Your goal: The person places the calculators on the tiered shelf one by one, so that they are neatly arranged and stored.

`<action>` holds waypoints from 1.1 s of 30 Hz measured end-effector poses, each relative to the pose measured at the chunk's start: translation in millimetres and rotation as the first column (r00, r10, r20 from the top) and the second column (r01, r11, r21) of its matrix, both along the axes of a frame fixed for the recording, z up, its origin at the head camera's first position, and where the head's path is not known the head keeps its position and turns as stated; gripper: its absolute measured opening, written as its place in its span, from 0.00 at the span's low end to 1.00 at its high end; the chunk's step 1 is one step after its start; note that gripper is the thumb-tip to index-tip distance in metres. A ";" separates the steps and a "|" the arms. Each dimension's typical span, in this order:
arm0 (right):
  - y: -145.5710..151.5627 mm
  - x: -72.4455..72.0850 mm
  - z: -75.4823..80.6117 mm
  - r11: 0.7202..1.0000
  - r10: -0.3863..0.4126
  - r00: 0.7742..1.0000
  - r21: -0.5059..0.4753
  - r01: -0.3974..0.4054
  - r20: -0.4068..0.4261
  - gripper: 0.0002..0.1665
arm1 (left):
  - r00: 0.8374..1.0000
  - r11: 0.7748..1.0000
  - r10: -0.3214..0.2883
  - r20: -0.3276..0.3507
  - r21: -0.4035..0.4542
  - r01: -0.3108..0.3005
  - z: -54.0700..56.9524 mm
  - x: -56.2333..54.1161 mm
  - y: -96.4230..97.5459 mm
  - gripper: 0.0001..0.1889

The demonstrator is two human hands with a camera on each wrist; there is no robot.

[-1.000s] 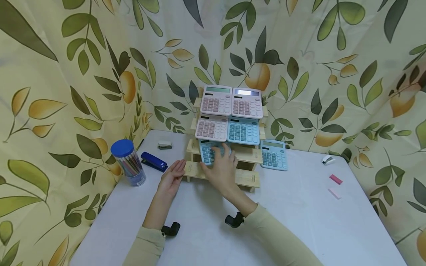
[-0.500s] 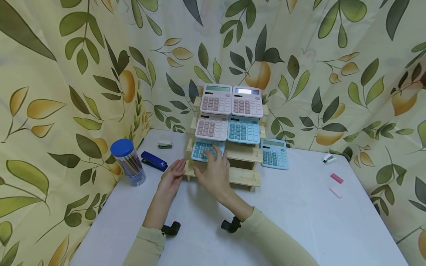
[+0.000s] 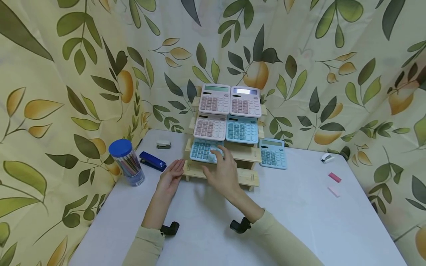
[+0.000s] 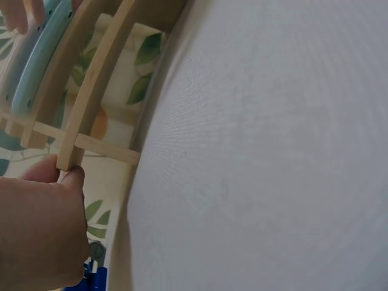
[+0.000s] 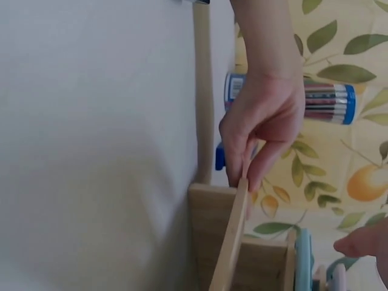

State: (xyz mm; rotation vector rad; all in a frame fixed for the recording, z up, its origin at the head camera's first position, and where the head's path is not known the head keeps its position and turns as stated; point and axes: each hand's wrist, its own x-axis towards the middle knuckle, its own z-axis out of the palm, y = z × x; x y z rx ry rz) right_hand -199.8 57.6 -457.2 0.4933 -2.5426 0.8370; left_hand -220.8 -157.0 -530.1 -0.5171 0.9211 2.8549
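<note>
A wooden tiered rack (image 3: 247,177) stands on the table with calculators on its upper steps. My left hand (image 3: 169,177) pinches the left end of its lowest step between thumb and fingers, as the left wrist view shows. A blue calculator (image 3: 201,149) lies on the left of the second step from the bottom. Over its right-hand keys is my right hand (image 3: 224,171), fingers loosely bent and not wrapped round it. In the right wrist view, a fingertip (image 5: 348,245) of that hand shows beside the blue calculator's edge (image 5: 303,260).
Pink calculators (image 3: 214,99) and another blue calculator (image 3: 242,129) fill the higher steps. A further blue calculator (image 3: 273,153) leans right of the rack. Left are a pencil jar (image 3: 128,162), a blue stapler (image 3: 152,161) and a small stapler (image 3: 163,144). Erasers (image 3: 334,177) lie right.
The blue calculator under my right hand has slid left to the step's left end. My right hand moved left with it, then back a little to the right. The left hand stays put.
</note>
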 end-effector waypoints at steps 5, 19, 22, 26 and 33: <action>12.6 2.5 2.6 1.000 0.013 1.000 0.025 -0.014 0.001 0.38 | 1.000 1.000 -0.004 -0.003 0.012 0.004 -0.5 0.8 -1.0 0.40; 56.1 12.9 13.3 1.000 -0.019 0.998 0.006 0.018 0.056 0.38 | 1.000 0.999 -0.012 0.002 0.031 0.012 1.0 0.5 -1.3 0.41; 64.3 14.5 15.3 1.000 -0.026 0.998 0.009 0.026 0.057 0.38 | 1.000 1.000 -0.015 -0.001 0.017 0.015 1.0 1.0 -1.6 0.41; 74.2 15.0 16.2 0.999 -0.034 0.998 0.012 0.033 0.052 0.38 | 1.000 1.000 -0.016 -0.001 0.008 0.016 1.2 1.7 -1.7 0.41; 94.1 11.8 12.4 0.998 -0.059 0.998 -0.003 0.059 0.002 0.36 | 1.000 1.000 -0.012 -0.001 0.023 0.012 0.7 1.9 -0.2 0.41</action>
